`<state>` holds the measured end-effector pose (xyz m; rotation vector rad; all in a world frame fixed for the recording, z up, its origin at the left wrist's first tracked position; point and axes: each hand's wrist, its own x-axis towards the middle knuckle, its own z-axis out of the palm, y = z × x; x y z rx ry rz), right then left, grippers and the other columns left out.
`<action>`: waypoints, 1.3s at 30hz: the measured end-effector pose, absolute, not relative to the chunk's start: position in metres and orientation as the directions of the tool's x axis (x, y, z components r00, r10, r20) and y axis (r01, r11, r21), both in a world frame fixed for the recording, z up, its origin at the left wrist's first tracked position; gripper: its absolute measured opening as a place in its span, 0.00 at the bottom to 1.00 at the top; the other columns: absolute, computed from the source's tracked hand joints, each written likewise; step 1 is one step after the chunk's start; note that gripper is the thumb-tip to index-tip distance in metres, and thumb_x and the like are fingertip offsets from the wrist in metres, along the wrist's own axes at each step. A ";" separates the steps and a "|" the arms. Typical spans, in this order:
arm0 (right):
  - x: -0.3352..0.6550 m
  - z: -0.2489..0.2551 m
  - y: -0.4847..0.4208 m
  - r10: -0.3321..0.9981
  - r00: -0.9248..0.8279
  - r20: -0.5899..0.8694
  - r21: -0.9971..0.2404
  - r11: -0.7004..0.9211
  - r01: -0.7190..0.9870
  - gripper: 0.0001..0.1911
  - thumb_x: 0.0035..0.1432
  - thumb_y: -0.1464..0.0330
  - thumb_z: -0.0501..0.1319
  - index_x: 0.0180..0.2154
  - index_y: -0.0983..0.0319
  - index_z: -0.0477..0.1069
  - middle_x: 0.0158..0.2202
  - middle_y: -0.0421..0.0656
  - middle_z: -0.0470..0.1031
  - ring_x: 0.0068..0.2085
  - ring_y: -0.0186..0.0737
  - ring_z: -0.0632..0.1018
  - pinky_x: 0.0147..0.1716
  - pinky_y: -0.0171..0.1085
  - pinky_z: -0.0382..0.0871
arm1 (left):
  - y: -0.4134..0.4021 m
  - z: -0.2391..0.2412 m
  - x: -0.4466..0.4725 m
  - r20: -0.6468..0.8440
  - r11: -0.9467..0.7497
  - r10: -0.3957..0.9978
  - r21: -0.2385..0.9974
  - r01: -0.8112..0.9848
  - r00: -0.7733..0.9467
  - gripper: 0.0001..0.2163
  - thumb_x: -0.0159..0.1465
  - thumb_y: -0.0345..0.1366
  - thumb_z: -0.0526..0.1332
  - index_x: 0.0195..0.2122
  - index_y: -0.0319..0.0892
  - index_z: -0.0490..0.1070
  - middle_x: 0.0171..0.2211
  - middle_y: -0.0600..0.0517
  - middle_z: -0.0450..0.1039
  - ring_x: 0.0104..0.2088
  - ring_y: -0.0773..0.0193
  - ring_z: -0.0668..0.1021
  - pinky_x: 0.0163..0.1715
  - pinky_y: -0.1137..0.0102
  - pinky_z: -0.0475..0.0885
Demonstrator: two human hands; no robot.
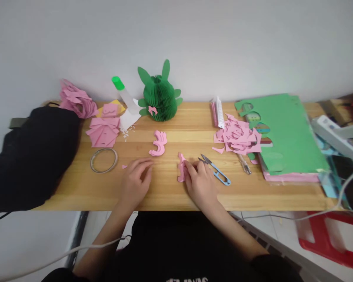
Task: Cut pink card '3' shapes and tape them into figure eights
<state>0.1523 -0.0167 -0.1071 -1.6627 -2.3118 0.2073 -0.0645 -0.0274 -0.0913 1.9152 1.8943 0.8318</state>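
Note:
My right hand has its thumb and fingertips at the edge of a pink paper cutout, which it grips against the table. My left hand rests on the wood with thumb and forefinger apart, nothing between them. Beyond it lies a small stack of curved pink paper cutouts. Blue thread snips lie just right of my right hand, blades toward it. A green honeycomb-paper figure with leaf-shaped ears and a small pink paper bow stands against the wall.
Pink scraps are heaped right of centre, beside a white tube and a pen. Green sheets lie farther right. On the left are a tape ring, folded pink paper, a green-capped bottle and a black bag.

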 end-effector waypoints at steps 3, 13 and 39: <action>0.155 -0.112 -0.019 0.940 -0.267 0.214 -0.318 0.326 0.891 0.17 0.66 0.72 0.53 0.52 0.65 0.74 0.39 0.53 0.74 0.39 0.50 0.73 0.37 0.45 0.68 | -0.027 -0.091 -0.093 0.242 0.008 0.959 0.500 0.866 -0.148 0.11 0.65 0.38 0.55 0.37 0.42 0.77 0.46 0.42 0.76 0.49 0.49 0.76 0.56 0.51 0.68; 0.163 -0.116 -0.023 0.905 -0.236 0.354 -0.431 0.381 0.818 0.16 0.66 0.72 0.51 0.51 0.64 0.71 0.40 0.53 0.75 0.39 0.50 0.76 0.39 0.47 0.72 | -0.036 -0.084 -0.158 0.186 0.235 0.932 0.348 0.908 -0.312 0.10 0.59 0.40 0.59 0.33 0.43 0.78 0.44 0.40 0.77 0.47 0.42 0.75 0.50 0.46 0.66; 0.162 0.000 -0.100 0.871 -0.249 0.423 -0.882 0.459 0.106 0.07 0.60 0.74 0.65 0.40 0.57 0.76 0.37 0.40 0.77 0.41 0.34 0.77 0.43 0.34 0.73 | -0.095 -0.007 -0.023 0.615 -0.706 0.706 0.573 0.417 0.351 0.09 0.63 0.29 0.65 0.44 0.43 0.70 0.39 0.52 0.78 0.39 0.66 0.81 0.41 0.71 0.76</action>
